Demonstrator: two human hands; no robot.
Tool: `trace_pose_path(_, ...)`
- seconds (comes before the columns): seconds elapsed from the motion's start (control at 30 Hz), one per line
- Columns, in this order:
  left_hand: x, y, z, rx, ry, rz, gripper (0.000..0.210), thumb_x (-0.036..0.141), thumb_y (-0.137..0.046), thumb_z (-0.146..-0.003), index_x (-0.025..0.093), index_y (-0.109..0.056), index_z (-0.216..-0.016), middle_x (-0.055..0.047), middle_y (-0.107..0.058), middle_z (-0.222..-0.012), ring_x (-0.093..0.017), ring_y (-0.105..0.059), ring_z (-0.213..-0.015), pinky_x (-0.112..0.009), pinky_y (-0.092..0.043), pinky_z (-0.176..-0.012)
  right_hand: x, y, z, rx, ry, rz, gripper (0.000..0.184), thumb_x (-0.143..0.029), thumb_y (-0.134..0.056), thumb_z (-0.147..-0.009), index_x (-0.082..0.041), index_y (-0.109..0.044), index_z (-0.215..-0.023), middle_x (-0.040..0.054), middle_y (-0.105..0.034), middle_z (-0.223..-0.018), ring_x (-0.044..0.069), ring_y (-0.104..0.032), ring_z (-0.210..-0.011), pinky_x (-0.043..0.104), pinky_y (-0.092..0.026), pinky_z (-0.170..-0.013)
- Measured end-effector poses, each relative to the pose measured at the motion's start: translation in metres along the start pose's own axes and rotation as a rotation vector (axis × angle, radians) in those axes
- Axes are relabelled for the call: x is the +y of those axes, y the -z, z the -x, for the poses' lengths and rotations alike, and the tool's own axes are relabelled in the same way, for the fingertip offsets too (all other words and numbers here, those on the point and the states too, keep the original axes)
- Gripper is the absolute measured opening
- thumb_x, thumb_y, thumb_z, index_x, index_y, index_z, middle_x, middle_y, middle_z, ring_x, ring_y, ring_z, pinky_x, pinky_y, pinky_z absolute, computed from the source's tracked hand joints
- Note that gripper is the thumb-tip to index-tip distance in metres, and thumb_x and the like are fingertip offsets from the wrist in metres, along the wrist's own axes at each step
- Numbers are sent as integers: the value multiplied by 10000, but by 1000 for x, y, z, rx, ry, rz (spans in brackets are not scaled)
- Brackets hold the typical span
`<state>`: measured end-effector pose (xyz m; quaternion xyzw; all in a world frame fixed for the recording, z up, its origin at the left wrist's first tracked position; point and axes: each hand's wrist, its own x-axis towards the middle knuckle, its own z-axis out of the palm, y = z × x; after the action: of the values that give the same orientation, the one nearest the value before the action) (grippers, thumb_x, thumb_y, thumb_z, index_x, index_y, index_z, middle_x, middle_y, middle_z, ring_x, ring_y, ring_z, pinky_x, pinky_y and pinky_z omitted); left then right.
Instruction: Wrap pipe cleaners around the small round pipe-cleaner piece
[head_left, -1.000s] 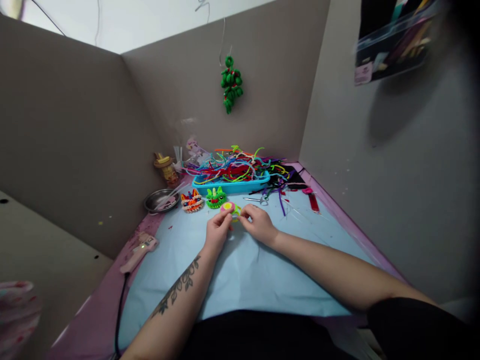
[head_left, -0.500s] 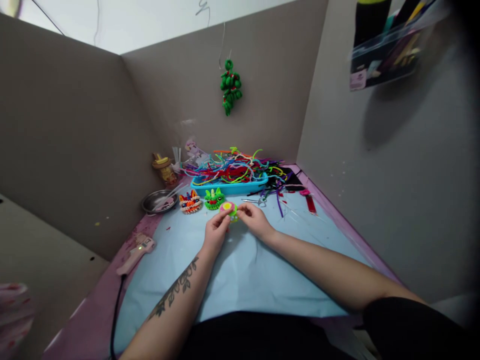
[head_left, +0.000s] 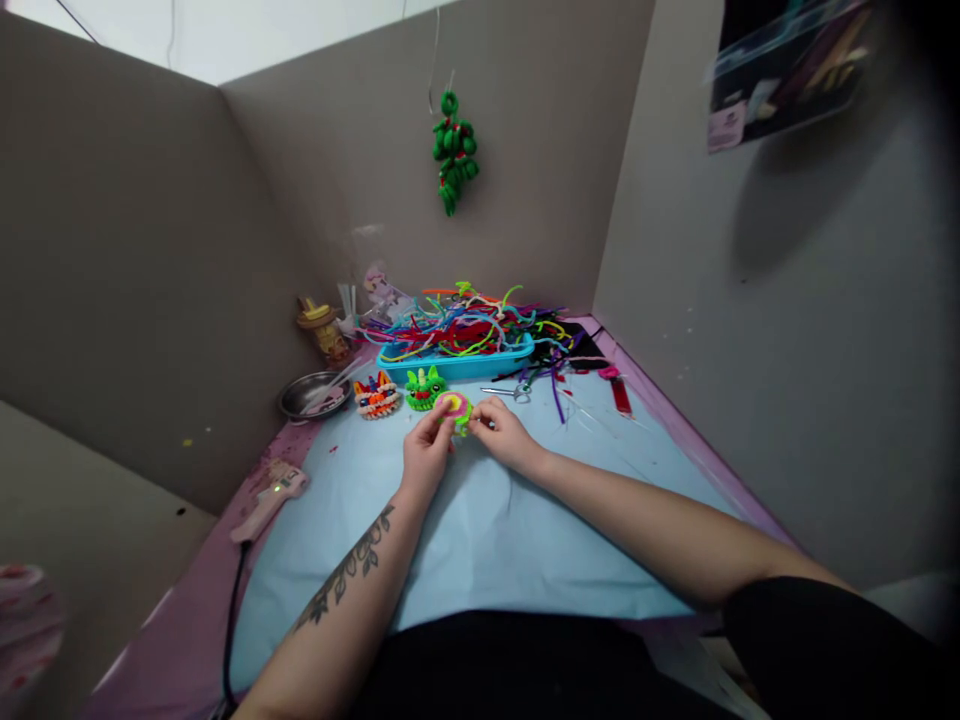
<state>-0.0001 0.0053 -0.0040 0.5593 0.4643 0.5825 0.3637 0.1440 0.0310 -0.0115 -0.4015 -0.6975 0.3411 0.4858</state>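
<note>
A small round pipe-cleaner piece (head_left: 457, 405), with a yellow centre, a pink ring and a bright green edge, is held just above the blue sheet (head_left: 480, 540). My left hand (head_left: 429, 445) grips its left side between thumb and fingers. At the right side, my right hand (head_left: 504, 430) pinches the green edge with its fingertips; the exact spot is partly hidden. Just behind my left hand sit a green pipe-cleaner animal head (head_left: 426, 390) and an orange and cream one (head_left: 376, 396). Scissors (head_left: 506, 393) lie behind my right hand.
A blue tray (head_left: 457, 368) heaped with colourful pipe cleaners stands at the back. To the left are a metal bowl (head_left: 311, 398) and a corded pink glue gun (head_left: 271, 502). A green pipe-cleaner ornament (head_left: 453, 155) hangs above. Grey panels (head_left: 525, 180) enclose the table.
The round piece has turned slightly, showing more of its green edge on the right. Both hands keep hold of it. The whole view has shifted slightly.
</note>
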Motion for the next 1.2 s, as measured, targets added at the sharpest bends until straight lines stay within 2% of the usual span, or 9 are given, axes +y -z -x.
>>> trace_pose_path(0.13, 0, 0, -1, 34, 22, -10, 433, 371, -638, -705, 155, -628, -1080, 23, -550, -561, -56, -395, -423, -185, -347, -421, 0, 0, 0, 24, -27, -17, 99, -260, -530, -739, -177, -568, -702, -1, -466, -757, 130, -451, -706, 260, -385, -667)
trace_pose_path(0.27, 1, -1, -1, 44, 44, 5, 470, 370, -665, -673, 147, -624, -1084, 35, -521, -540, -52, -366, -427, -182, -318, -418, 0, 0, -1, 50, -85, -85, 191, -349, -545, -745, -168, -578, -695, -3, -508, -701, 135, -467, -693, 262, -386, -666)
trace_pose_path(0.47, -3, -2, 1, 49, -36, -56, 405, 370, -679, -656, 139, -665, -988, 55, -391, -497, -61, -309, -450, -193, -281, -425, 5, -6, -1, 87, -140, -175, 265, -419, -597, -697, -164, -550, -641, -6, -533, -641, 129, -472, -626, 247, -383, -600)
trace_pose_path(0.6, -3, -2, 2, 63, -78, -91, 391, 376, -684, -649, 145, -674, -964, 51, -380, -510, -67, -302, -464, -201, -273, -432, 8, -9, 0, 114, -176, -200, 268, -420, -610, -681, -160, -571, -632, -6, -537, -636, 128, -474, -633, 244, -385, -604)
trace_pose_path(0.87, 1, -2, 3, 33, -73, -122, 338, 360, -677, -659, 146, -681, -921, 56, -394, -489, -69, -299, -448, -208, -256, -435, -2, -8, 1, 37, -347, -417, 291, -419, -642, -617, -148, -545, -577, -54, -441, -504, 69, -334, -481, 218, -272, -498)
trace_pose_path(1.2, 1, -2, 5, 18, -81, -123, 315, 347, -659, -679, 157, -686, -929, 9, -545, -585, -80, -378, -473, -212, -350, -467, 2, -4, -2, -91, -424, -416, 343, -469, -641, -591, -161, -494, -565, -71, -374, -466, 58, -272, -444, 205, -189, -438)
